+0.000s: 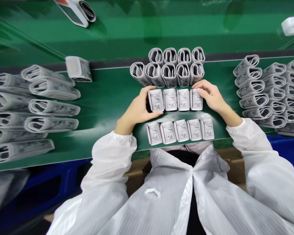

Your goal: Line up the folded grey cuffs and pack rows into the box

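A short row of rolled cuffs, grey with white edges and printed line drawings, stands on the green bench in front of me. My left hand (pixel 142 106) is curled around the left end cuff (pixel 156 100), fingers at its far edge and thumb at its near edge. At the other end, my right hand (pixel 209 94) grips the right end cuff (pixel 196 100) with thumb and fingers. Between them stand a second cuff (pixel 170 100) and a third cuff (pixel 183 100). Nearer my body lies another row of cuffs (pixel 181 130). Just beyond my hands, cuffs (pixel 169 74) stand in two rows, coiled ends showing.
Cuffs are stacked at the left (pixel 55 107) and in columns at the right (pixel 274 93). A single cuff (pixel 78 68) sits near the dark strip. A white device with a screen and strap (pixel 75 13) and a white object (pixel 291 26) lie on the green surface (pixel 186 26) beyond.
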A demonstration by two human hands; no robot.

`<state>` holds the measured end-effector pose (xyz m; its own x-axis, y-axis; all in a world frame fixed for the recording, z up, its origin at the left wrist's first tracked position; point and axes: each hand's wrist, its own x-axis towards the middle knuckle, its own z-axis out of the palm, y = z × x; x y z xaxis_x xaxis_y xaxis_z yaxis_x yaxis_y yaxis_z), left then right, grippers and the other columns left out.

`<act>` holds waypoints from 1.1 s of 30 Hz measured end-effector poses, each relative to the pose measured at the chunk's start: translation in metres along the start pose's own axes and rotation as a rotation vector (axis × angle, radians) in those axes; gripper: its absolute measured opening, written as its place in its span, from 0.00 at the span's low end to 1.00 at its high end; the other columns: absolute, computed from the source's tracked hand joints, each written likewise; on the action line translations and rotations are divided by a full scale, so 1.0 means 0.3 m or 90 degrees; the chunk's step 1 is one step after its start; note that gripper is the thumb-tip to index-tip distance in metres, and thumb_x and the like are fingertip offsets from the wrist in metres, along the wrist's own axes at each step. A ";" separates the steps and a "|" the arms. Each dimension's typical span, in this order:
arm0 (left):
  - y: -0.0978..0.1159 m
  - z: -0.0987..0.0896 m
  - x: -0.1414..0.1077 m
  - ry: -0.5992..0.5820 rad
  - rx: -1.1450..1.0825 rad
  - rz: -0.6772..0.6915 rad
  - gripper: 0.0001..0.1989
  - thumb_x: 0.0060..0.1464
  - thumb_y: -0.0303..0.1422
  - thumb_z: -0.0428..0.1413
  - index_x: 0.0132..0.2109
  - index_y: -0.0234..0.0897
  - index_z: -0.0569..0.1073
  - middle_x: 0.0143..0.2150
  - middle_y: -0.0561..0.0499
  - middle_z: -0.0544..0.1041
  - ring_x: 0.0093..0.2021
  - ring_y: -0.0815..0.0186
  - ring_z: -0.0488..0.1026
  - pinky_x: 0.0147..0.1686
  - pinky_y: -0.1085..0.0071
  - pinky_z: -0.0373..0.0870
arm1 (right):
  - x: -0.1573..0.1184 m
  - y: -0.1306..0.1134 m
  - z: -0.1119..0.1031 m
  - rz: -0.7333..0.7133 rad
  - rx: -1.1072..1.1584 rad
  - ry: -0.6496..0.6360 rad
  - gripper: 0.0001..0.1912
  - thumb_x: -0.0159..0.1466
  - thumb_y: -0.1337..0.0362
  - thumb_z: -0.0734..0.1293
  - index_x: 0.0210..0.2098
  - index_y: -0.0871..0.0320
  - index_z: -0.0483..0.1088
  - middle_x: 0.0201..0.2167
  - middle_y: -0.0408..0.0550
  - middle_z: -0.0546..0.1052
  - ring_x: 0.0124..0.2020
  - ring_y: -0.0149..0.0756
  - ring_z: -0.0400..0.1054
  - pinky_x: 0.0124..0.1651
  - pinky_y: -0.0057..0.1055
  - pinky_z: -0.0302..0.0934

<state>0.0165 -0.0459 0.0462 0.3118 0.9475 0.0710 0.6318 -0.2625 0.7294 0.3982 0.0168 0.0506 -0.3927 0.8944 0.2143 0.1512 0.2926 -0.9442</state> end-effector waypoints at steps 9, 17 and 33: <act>0.005 0.005 -0.001 0.012 -0.006 0.002 0.59 0.46 0.66 0.75 0.75 0.44 0.64 0.70 0.37 0.79 0.67 0.39 0.83 0.69 0.44 0.82 | 0.004 0.002 -0.003 -0.026 0.011 0.008 0.26 0.74 0.34 0.72 0.40 0.52 0.80 0.49 0.51 0.85 0.55 0.48 0.79 0.66 0.50 0.71; 0.003 0.005 0.002 0.011 -0.001 0.001 0.59 0.46 0.65 0.75 0.75 0.44 0.64 0.71 0.37 0.77 0.66 0.40 0.83 0.68 0.44 0.82 | 0.003 0.010 0.001 -0.028 0.025 0.010 0.24 0.75 0.37 0.73 0.41 0.52 0.80 0.49 0.51 0.84 0.54 0.47 0.78 0.65 0.49 0.72; 0.005 0.001 0.002 0.002 -0.015 -0.011 0.64 0.43 0.69 0.74 0.78 0.45 0.63 0.75 0.35 0.75 0.71 0.35 0.80 0.72 0.42 0.80 | 0.003 -0.015 0.007 0.008 0.011 0.024 0.31 0.72 0.29 0.73 0.39 0.51 0.80 0.48 0.51 0.85 0.53 0.47 0.78 0.63 0.48 0.73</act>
<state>0.0177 -0.0459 0.0471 0.2991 0.9524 0.0597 0.6197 -0.2414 0.7468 0.3952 0.0155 0.0546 -0.3562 0.9102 0.2112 0.1397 0.2753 -0.9511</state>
